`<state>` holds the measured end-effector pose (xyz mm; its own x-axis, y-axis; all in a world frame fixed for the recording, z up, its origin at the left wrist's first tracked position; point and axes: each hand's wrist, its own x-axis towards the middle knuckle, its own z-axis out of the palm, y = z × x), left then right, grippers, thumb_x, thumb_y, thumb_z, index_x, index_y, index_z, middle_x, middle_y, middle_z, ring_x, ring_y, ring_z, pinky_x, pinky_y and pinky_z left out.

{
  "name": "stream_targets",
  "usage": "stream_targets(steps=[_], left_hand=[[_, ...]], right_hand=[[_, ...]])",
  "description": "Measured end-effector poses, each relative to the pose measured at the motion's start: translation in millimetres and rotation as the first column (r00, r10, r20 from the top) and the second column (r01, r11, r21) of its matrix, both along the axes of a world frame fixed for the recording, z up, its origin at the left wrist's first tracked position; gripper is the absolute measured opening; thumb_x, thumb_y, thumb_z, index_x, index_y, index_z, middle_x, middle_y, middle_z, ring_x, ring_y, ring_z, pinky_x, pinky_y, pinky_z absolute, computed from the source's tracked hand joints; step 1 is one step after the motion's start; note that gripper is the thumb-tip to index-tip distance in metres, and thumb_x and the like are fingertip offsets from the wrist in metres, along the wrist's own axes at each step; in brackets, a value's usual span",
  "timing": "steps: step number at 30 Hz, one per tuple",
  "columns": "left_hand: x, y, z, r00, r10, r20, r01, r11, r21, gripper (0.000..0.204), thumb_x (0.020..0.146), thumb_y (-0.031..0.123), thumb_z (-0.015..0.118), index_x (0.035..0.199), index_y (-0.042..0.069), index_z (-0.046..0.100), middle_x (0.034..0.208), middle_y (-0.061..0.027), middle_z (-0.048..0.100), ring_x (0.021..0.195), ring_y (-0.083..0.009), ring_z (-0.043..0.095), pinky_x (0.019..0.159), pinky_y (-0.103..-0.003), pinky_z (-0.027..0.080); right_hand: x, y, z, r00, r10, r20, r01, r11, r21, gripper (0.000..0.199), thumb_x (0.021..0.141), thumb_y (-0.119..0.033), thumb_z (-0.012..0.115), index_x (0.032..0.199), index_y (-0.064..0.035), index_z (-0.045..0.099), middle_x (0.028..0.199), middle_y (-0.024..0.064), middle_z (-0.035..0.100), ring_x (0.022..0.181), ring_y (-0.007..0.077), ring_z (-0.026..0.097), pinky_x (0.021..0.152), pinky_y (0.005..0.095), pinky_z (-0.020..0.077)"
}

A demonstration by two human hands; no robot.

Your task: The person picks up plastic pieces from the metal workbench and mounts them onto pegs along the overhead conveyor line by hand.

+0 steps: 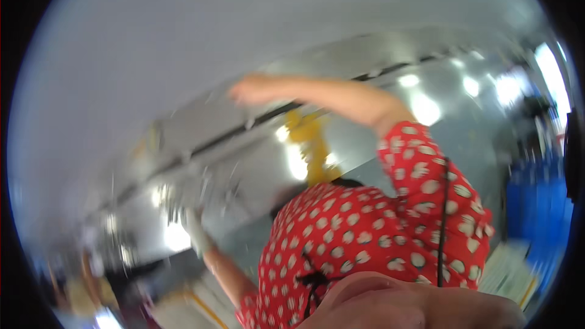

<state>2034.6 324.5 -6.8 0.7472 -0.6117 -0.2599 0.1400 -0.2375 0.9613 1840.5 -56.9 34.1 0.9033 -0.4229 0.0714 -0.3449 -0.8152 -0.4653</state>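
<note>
My bare right hand (251, 89) reaches across in front of my chest, above a pale grey surface (152, 55). Motion smears its fingers, so I cannot tell whether they hold anything. Lower and to the left is my left hand (195, 231), in what looks like a pale glove. Its fingers are also too blurred to read. Beside it are blurred, shiny, metal-looking shapes (173, 210), and whether the hand touches them is unclear. A bright yellow lumpy thing (311, 146) shows between my two arms, close to my body.
A long dark strip (210, 144) runs slantwise along the pale surface. Blue crates or bins (536, 207) are stacked at the far right, with a pale box (506, 271) below them. Another pale box (189, 311) lies at the lower left. Another person's blurred arm (91, 280) shows at the left edge.
</note>
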Motion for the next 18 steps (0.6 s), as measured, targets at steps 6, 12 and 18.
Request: stream_targets(steps=[6,12,18], left_hand=[[-12,-31,23,0.99,-0.131,0.045,0.123,0.98,0.157,0.032,0.095,0.019,0.049,0.111,-0.007,0.056,0.109,-0.0133,0.06,0.088,-0.0217,0.059,0.08,-0.031,0.051],[-32,-64,16,0.817,-0.542,0.199,0.539,0.839,0.071,0.029,0.095,0.016,0.048,0.112,-0.006,0.056,0.105,-0.012,0.061,0.084,-0.0199,0.059,0.078,-0.03,0.051],[-70,-85,52,0.8,-0.597,0.055,0.6,0.799,-0.049,0.026,0.093,0.01,0.048,0.114,-0.004,0.058,0.097,-0.0096,0.061,0.086,-0.017,0.059,0.08,-0.032,0.051]], right_hand=[[-49,-11,18,0.99,0.111,-0.081,-0.121,0.984,-0.128,0.016,0.083,-0.021,0.061,0.09,-0.0068,0.061,0.078,0.0142,0.065,0.073,0.0361,0.063,0.063,0.0482,0.0467],[-51,-11,-9,0.892,0.198,-0.407,-0.344,0.88,-0.327,0.018,0.079,-0.019,0.063,0.09,-0.0048,0.064,0.085,0.017,0.067,0.082,0.0356,0.065,0.07,0.0488,0.0493],[-114,3,15,0.959,-0.129,-0.252,0.032,0.934,-0.355,0.011,0.078,-0.017,0.059,0.078,-0.0061,0.062,0.075,0.0148,0.065,0.075,0.0358,0.063,0.065,0.0471,0.0483]])
